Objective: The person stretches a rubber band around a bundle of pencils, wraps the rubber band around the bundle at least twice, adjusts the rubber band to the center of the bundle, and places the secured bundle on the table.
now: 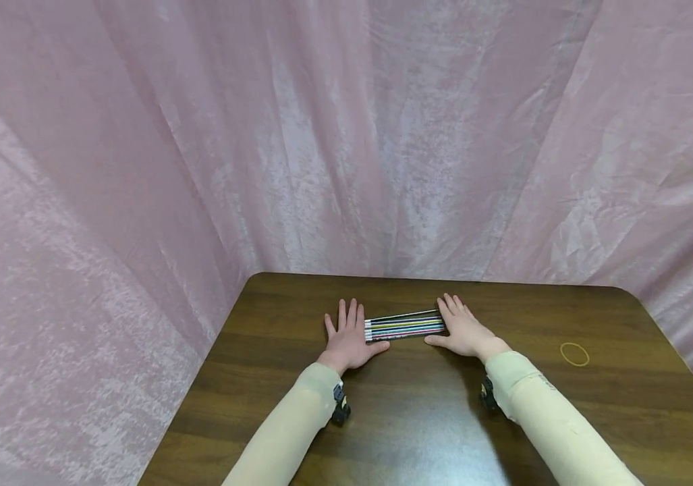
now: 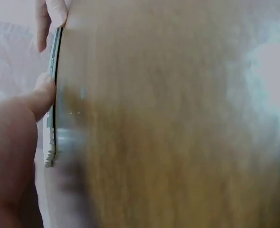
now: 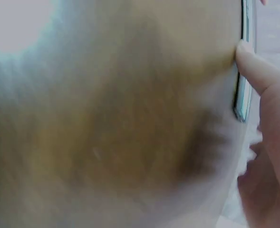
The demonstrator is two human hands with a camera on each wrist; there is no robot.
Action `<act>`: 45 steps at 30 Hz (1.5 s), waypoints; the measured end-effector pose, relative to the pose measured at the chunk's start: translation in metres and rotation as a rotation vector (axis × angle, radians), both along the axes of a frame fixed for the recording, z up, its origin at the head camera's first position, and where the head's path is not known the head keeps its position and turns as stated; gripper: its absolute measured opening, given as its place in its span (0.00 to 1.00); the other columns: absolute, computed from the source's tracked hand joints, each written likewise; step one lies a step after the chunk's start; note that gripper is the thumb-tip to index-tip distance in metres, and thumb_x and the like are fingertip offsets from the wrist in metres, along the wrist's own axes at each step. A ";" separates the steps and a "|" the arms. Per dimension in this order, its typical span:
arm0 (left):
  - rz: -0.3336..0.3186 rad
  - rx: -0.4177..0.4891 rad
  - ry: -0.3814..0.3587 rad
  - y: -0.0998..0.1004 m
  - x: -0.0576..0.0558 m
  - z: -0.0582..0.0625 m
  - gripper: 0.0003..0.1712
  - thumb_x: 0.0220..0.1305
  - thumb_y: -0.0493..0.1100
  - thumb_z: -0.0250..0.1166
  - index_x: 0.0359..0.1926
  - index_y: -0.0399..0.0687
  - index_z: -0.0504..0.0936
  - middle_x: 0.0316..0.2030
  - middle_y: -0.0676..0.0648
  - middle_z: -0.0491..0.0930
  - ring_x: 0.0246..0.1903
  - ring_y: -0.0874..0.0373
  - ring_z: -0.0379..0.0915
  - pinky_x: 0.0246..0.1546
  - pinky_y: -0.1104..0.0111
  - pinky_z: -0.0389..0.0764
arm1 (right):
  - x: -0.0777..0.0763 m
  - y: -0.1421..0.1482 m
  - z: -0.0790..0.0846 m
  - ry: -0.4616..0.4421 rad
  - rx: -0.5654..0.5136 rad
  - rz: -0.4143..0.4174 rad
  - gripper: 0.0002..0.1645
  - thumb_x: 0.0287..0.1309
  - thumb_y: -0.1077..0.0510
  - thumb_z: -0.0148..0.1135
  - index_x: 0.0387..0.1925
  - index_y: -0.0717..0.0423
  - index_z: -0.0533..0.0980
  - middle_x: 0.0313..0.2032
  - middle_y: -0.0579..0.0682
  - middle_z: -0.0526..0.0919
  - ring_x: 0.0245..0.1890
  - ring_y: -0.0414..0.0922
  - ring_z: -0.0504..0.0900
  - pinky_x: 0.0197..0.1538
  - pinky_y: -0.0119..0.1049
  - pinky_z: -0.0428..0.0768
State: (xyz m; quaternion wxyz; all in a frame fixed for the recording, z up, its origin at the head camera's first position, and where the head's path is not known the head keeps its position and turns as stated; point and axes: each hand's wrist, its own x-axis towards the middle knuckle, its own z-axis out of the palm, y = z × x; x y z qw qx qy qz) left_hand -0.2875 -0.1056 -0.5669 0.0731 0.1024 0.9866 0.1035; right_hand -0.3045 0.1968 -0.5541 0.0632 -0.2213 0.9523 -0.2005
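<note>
A row of pencils [image 1: 405,327] in several colours lies side by side on the table, with white ends toward the left. My left hand [image 1: 349,343] is at the row's left end, fingers straight and spread, its thumb along the near side. At the other end my right hand [image 1: 463,332] touches the pencils, fingers extended away and thumb at the near edge. The left wrist view shows the left thumb [image 2: 45,90] against the edge of the row. In the right wrist view the right thumb [image 3: 249,61] presses on the nearest pencil [image 3: 239,97].
A yellow rubber band [image 1: 574,343] lies on the brown wooden table [image 1: 407,412], to the right of the right hand. Pink curtains [image 1: 346,135] hang behind the table and at both sides. Dark wrist cameras [image 1: 340,408] sit under the sleeves.
</note>
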 end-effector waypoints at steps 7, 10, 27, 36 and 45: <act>-0.149 0.005 0.139 0.004 -0.011 0.011 0.59 0.64 0.78 0.64 0.82 0.45 0.62 0.80 0.41 0.60 0.81 0.42 0.49 0.73 0.40 0.58 | -0.014 -0.006 0.019 0.099 -0.011 0.088 0.52 0.57 0.40 0.80 0.74 0.63 0.71 0.74 0.66 0.69 0.74 0.65 0.68 0.72 0.61 0.69; -0.171 -0.014 0.161 0.007 -0.016 0.016 0.57 0.61 0.78 0.68 0.77 0.45 0.70 0.73 0.43 0.70 0.74 0.45 0.62 0.68 0.46 0.67 | -0.018 -0.011 0.023 0.109 -0.004 0.110 0.51 0.53 0.38 0.83 0.72 0.58 0.75 0.71 0.63 0.73 0.71 0.62 0.72 0.69 0.59 0.72; -0.182 0.001 0.071 0.021 -0.020 0.028 0.32 0.62 0.67 0.76 0.55 0.50 0.82 0.49 0.52 0.78 0.52 0.53 0.69 0.57 0.57 0.72 | -0.017 -0.022 0.023 0.104 0.074 0.168 0.27 0.57 0.41 0.81 0.47 0.54 0.83 0.42 0.49 0.82 0.46 0.50 0.77 0.53 0.51 0.78; -0.216 -0.025 0.037 0.022 -0.015 0.029 0.24 0.66 0.66 0.73 0.48 0.54 0.83 0.45 0.55 0.80 0.50 0.54 0.69 0.54 0.58 0.71 | -0.010 -0.025 0.026 0.073 0.149 0.183 0.21 0.61 0.41 0.78 0.40 0.51 0.81 0.35 0.44 0.80 0.41 0.46 0.74 0.49 0.49 0.76; -0.260 -0.091 0.078 0.026 -0.012 0.027 0.23 0.68 0.65 0.71 0.46 0.52 0.84 0.41 0.54 0.81 0.48 0.54 0.70 0.50 0.59 0.71 | 0.001 -0.027 0.022 0.140 0.210 0.218 0.21 0.67 0.45 0.73 0.49 0.56 0.83 0.42 0.47 0.85 0.43 0.49 0.77 0.51 0.51 0.79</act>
